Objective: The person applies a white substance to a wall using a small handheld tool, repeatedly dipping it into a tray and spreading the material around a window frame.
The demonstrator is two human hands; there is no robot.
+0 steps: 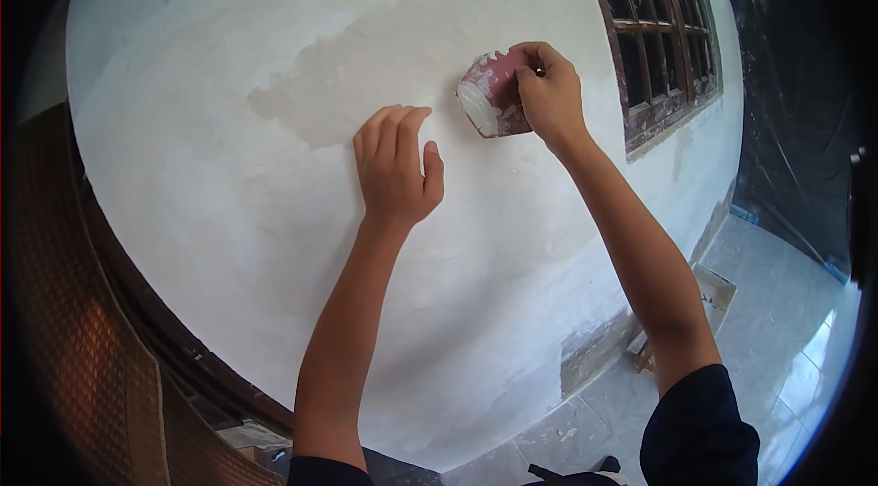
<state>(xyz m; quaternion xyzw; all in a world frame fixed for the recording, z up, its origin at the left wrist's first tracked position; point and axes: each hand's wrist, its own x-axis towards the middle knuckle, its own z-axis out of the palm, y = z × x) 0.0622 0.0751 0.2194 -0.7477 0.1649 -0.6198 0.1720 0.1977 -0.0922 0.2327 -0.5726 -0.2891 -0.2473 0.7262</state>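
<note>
My right hand [551,95] pinches a reddish plastic putty spreader [505,76] by its right side. Wet white putty coats the spreader's left edge, and dried smears mark its face. The tool is tilted close over the white wall [274,221]. Lower and to the left, my left hand [395,161] is held up at the wall with nothing in it, fingers stretched upward and thumb apart. Above this hand lies a greyish-beige patch [357,74] with a ragged outline, darker than the white coat around it.
A brown wooden window [654,38] with glass panes is set into the wall at upper right. Beyond it hangs dark plastic sheeting [791,120]. On the tiled floor [777,303], a pale tray [713,294] rests near the wall's foot. Brown woven panelling [78,331] runs along the left.
</note>
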